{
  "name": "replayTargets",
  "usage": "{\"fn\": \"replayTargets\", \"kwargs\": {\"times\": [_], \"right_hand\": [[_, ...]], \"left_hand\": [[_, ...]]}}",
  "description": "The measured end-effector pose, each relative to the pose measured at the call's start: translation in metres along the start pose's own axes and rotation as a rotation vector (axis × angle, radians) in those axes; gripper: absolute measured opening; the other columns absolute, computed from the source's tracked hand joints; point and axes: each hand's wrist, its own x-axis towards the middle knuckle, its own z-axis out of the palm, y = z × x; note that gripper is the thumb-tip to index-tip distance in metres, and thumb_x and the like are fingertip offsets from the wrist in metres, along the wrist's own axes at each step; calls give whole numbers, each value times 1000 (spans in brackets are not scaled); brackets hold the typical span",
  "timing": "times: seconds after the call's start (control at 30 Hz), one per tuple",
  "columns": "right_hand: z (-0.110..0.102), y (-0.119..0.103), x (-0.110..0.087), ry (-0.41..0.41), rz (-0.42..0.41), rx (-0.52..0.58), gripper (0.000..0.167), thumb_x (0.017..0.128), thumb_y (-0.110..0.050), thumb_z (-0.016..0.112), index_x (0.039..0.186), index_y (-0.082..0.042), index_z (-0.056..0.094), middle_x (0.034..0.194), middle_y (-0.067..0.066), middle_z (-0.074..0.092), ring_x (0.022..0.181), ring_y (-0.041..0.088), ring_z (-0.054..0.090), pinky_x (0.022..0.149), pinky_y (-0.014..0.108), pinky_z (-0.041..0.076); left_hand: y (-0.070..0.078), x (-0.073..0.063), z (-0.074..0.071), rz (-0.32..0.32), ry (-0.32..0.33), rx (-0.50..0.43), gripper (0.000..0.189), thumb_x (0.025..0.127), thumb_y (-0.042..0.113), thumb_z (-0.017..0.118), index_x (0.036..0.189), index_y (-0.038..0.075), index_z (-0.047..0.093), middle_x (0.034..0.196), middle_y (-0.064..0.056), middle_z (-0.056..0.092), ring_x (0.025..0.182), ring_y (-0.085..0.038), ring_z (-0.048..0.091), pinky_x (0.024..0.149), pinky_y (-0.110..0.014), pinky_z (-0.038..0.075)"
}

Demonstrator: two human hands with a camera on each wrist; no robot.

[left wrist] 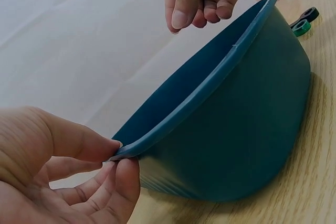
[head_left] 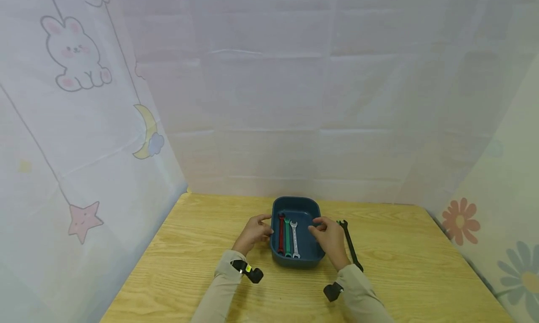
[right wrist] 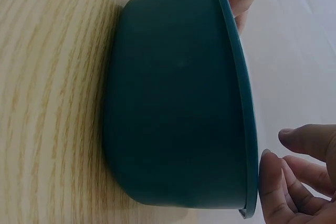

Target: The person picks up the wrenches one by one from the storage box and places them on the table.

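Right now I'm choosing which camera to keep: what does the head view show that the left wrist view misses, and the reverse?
Only the head view: the red wrench, green wrench and silver wrench inside the bin, plus the rabbit drawing.

Only the left wrist view: the ring-shaped end of another green wrench outside the bin.

Both: the bin, the left hand at its rim, the right hand, and part of the black wrench.

I'm getting a dark teal bin (head_left: 297, 263), red wrench (head_left: 281, 234), green wrench (head_left: 288, 238), silver wrench (head_left: 294, 238), black wrench (head_left: 351, 246), beige sleeves (head_left: 220, 285), kinda yellowish wood-grain worktop (head_left: 404, 262), pastel cartoon-print backdrop (head_left: 77, 56).
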Motion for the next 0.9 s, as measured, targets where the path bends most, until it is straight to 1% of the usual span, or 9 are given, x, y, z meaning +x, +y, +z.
{"fn": "replayTargets", "kwargs": {"times": [0.1, 0.3, 0.37, 0.53, 0.63, 0.7, 0.9], "right_hand": [[1, 0, 0, 3, -15, -9, 24, 86, -10, 79, 105, 2, 72, 71, 7, 67, 56, 27, 67, 48, 25, 52], [3, 2, 0, -12, -29, -8, 23, 86, -10, 78, 106, 1, 73, 71, 6, 67, 54, 21, 65, 48, 27, 51], [5, 1, 0, -18, -30, 4, 23, 86, -9, 78, 106, 1, 72, 71, 6, 66, 54, 22, 65, 48, 27, 51], [9, -1, 0, -35, -37, 26, 24, 85, -7, 79, 106, 3, 71, 71, 7, 65, 57, 31, 66, 47, 27, 51], [10, -2, 0, -42, -41, 28, 23, 86, -6, 78, 106, 3, 71, 70, 7, 65, 57, 33, 66, 47, 27, 51], [11, -2, 0, -40, -46, 30, 22, 85, -6, 78, 105, 2, 72, 70, 6, 65, 56, 32, 66, 47, 27, 51], [16, -3, 2, -26, -71, 14, 22, 83, -5, 81, 101, 2, 73, 68, 6, 65, 49, 19, 63, 47, 26, 51]], "left_hand": [[1, 0, 0, 2, -5, 1, 61, 88, -7, 61, 145, -8, 43, 85, -12, 62, 64, -17, 61, 63, -38, 58], [1, 2, -1, -12, -16, -1, 60, 88, -7, 60, 146, -6, 43, 84, -11, 62, 62, -15, 60, 62, -36, 57], [1, 2, -1, -15, -17, -8, 61, 88, -7, 61, 146, -5, 44, 82, -10, 62, 61, -15, 59, 62, -35, 57], [0, 2, -1, -5, -17, -16, 63, 86, -6, 62, 146, -7, 43, 80, -8, 61, 59, -14, 58, 60, -35, 56], [0, 2, -1, -10, -17, -13, 63, 86, -7, 62, 146, -6, 44, 80, -7, 60, 60, -14, 58, 60, -34, 56], [-1, 2, -1, -18, -18, -14, 63, 86, -7, 62, 146, -5, 44, 80, -7, 60, 61, -14, 58, 61, -33, 56], [-1, 3, -1, -20, -22, -19, 63, 86, -7, 61, 146, -5, 44, 81, -8, 60, 63, -14, 59, 62, -33, 56]]}}
